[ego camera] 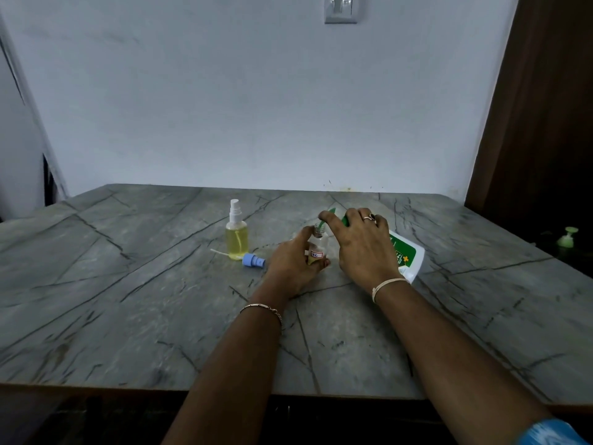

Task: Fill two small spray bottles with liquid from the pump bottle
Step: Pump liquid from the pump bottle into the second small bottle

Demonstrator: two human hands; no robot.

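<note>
A grey, dark-veined stone table (128, 284) carries an upright spray bottle (236, 239) of yellow liquid, with a blue spray cap (253, 261) lying just beside it. Nearby stand a small open bottle (317, 244) and a tilted pump bottle (407, 258), whose base seems to touch the top.

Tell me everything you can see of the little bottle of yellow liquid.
The small clear plastic spray bottle stands upright on the grey stone table, nearly full of pale yellow liquid. A white spray head tops it and a dip tube shows inside. Neither the left hand nor the right hand touches it. A blue spray cap lies by its base; whether they touch is unclear.
</note>
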